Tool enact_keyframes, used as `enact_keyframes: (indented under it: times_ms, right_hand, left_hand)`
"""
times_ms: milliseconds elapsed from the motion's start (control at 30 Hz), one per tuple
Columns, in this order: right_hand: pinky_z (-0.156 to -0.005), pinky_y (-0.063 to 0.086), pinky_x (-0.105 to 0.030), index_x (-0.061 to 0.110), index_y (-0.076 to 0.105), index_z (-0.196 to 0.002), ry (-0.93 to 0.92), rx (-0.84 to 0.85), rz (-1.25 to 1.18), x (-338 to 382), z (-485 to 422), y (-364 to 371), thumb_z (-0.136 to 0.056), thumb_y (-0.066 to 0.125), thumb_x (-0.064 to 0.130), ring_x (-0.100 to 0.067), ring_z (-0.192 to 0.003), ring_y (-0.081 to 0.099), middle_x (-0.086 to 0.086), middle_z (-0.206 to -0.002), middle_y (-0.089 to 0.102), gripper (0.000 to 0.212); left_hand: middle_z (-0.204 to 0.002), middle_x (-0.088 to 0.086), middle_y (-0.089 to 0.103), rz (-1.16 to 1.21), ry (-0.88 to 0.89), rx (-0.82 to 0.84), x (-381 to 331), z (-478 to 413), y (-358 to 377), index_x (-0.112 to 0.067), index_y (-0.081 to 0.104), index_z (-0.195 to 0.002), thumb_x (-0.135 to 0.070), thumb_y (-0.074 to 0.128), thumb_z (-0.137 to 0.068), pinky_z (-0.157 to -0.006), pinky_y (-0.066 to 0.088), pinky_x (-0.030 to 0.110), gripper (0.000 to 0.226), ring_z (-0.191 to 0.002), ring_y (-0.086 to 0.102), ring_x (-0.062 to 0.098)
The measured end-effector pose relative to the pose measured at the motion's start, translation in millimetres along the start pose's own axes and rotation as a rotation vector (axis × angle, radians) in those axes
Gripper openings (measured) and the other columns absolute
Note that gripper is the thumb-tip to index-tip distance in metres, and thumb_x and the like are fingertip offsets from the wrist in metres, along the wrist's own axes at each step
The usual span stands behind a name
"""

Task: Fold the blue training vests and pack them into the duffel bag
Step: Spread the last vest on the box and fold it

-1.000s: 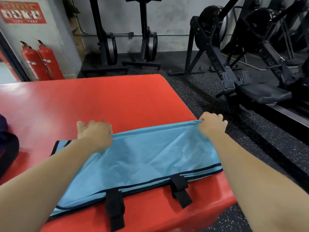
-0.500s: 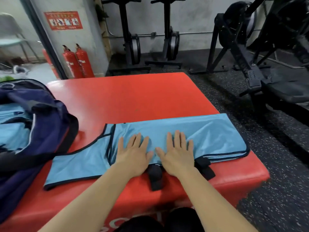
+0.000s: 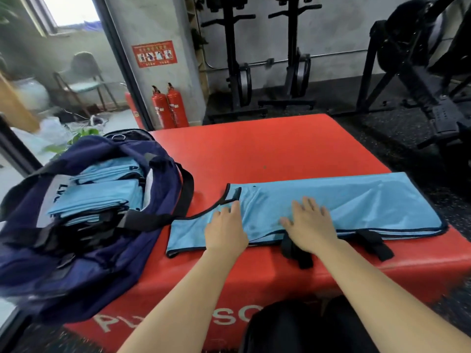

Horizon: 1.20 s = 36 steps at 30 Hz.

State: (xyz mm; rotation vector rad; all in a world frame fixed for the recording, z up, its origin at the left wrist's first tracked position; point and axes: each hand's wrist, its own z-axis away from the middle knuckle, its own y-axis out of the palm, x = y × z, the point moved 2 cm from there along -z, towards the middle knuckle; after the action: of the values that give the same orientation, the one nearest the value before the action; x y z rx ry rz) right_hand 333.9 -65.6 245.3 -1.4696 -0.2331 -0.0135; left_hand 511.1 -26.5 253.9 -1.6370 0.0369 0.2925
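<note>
— What lay on the red box (image 3: 267, 154)?
— A blue vest (image 3: 362, 200), folded lengthwise. The left hand (image 3: 224, 231) pressed flat near its left end, the right hand (image 3: 309, 225) flat at its middle.
— And the duffel bag (image 3: 89, 271)?
— It stood open at the left, with folded vests (image 3: 102, 197) stacked inside.

Grey concrete wall (image 3: 331, 26), dark speckled floor (image 3: 397, 138) — two red fire extinguishers (image 3: 169, 107) beside black gym machines (image 3: 267, 62); daylit window (image 3: 71, 8) left.

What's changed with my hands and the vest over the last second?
The left hand and right hand let go of the far edge of the blue vest, laid flat on it, then spread apart, the left sliding leftward. The vest stays on the red box, duffel bag beside it.
</note>
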Motion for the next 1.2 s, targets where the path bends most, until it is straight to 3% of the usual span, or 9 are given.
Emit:
enact_keyframes:
  times_ms: [67,167,400,633,767,900,1033,1100,1200]
  right_hand:
    - [-0.098,0.036,-0.038,0.012,0.052,-0.127,-0.087,0.002,-0.054,25,9,-4,-0.099,0.04,0.042,-0.029,-0.129,0.043,-0.012,-0.136,0.051,0.043]
    - [-0.085,0.042,-0.037,0.014,0.058,-0.113,-0.163,0.081,-0.007,46,20,-2,-0.097,0.044,0.039,-0.03,-0.118,0.046,-0.008,-0.123,0.055,0.032]
    - [-0.11,0.028,-0.036,0.024,0.03,-0.148,-0.209,0.086,0.023,41,27,19,-0.103,0.032,0.041,-0.023,-0.145,0.019,-0.006,-0.157,0.021,0.048]
    - [-0.116,0.02,-0.034,0.024,0.02,-0.152,-0.229,0.066,0.066,39,28,24,-0.105,0.025,0.039,-0.021,-0.148,0.012,-0.007,-0.161,0.01,0.05]
    - [-0.118,0.018,-0.035,0.023,0.016,-0.153,-0.24,0.082,0.109,40,30,24,-0.105,0.023,0.039,-0.023,-0.149,0.01,-0.009,-0.162,0.009,0.052]
    - [-0.122,0.009,-0.038,0.023,0.006,-0.156,-0.222,0.14,0.113,40,33,24,-0.101,0.021,0.055,-0.022,-0.151,0.0,-0.009,-0.163,-0.001,0.065]
    - [-0.122,0.006,-0.041,0.024,0.004,-0.156,-0.23,0.154,0.163,42,40,17,-0.094,0.027,0.068,-0.023,-0.151,0.0,-0.01,-0.163,-0.001,0.079]
    - [-0.119,0.013,-0.042,0.021,0.023,-0.153,-0.254,0.023,0.198,45,44,14,-0.096,0.034,0.061,-0.025,-0.147,0.015,-0.012,-0.159,0.02,0.07]
    - [-0.094,0.038,-0.04,0.016,0.063,-0.115,-0.37,-0.201,0.179,53,49,19,-0.094,0.051,0.039,-0.029,-0.118,0.05,-0.006,-0.119,0.061,0.033]
  left_hand:
    - [-0.116,0.008,0.053,-0.029,-0.013,-0.009,-4,-1,-2,-0.013,0.042,-0.118,-0.005,0.053,-0.082,-0.068,0.038,0.034,0.038,-0.104,0.053,0.028]
    - [-0.113,0.008,0.056,-0.056,-0.037,-0.024,-8,-2,-5,-0.012,0.047,-0.108,-0.006,0.052,-0.086,-0.071,0.038,0.034,0.024,-0.105,0.056,0.029]
    - [-0.117,0.008,0.056,0.269,-0.222,-0.081,16,-3,-15,-0.014,0.04,-0.123,-0.001,0.05,-0.084,-0.071,0.038,0.035,0.042,-0.103,0.059,0.033]
    - [-0.082,0.006,0.055,0.936,-0.591,-0.286,108,11,-23,-0.003,0.059,-0.108,-0.001,0.051,-0.08,-0.076,0.049,0.035,0.028,-0.081,0.054,0.027]
    - [-0.087,0.008,0.055,1.237,-0.657,-0.05,124,20,-26,-0.006,0.06,-0.094,-0.003,0.059,-0.08,-0.083,0.054,0.042,0.015,-0.082,0.055,0.023]
    - [-0.067,0.009,0.049,0.962,-0.499,-0.113,130,17,-27,-0.01,0.055,-0.07,-0.036,0.068,-0.063,-0.066,0.049,0.038,0.03,-0.068,0.051,0.021]
    - [-0.063,0.004,0.043,0.587,-0.36,-0.253,137,19,-39,-0.009,0.042,-0.067,-0.021,0.053,-0.092,-0.063,0.033,0.036,0.03,-0.067,0.041,0.026]
    - [-0.077,0.007,0.054,0.42,-0.341,-0.21,144,19,-37,-0.005,0.052,-0.081,-0.021,0.049,-0.095,-0.067,0.033,0.033,0.021,-0.076,0.046,0.028]
    - [-0.101,0.012,0.062,0.228,-0.304,-0.113,148,18,-30,-0.007,0.054,-0.097,-0.021,0.045,-0.097,-0.072,0.035,0.033,0.017,-0.093,0.054,0.034]
